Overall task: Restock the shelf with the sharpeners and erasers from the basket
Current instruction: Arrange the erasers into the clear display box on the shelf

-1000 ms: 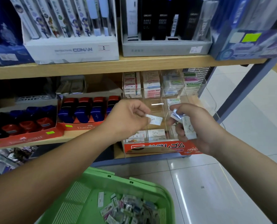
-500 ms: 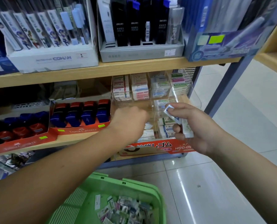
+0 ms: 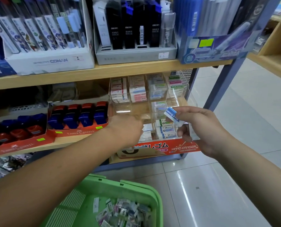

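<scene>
The left hand (image 3: 128,128) reaches into the clear acrylic eraser organiser (image 3: 123,110) on the wooden shelf (image 3: 71,143); its fingers are hidden, so their grip cannot be told. The right hand (image 3: 207,130) pinches a blue-and-white sleeved eraser (image 3: 171,114) just before the organiser. A knock could topple the stacks inside; the pinched eraser could slip onto the tiled floor (image 3: 218,185) beside the green plastic basket (image 3: 136,187).

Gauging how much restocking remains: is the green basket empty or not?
Not empty: the green basket holds a heap of small packets at its bottom.
</scene>
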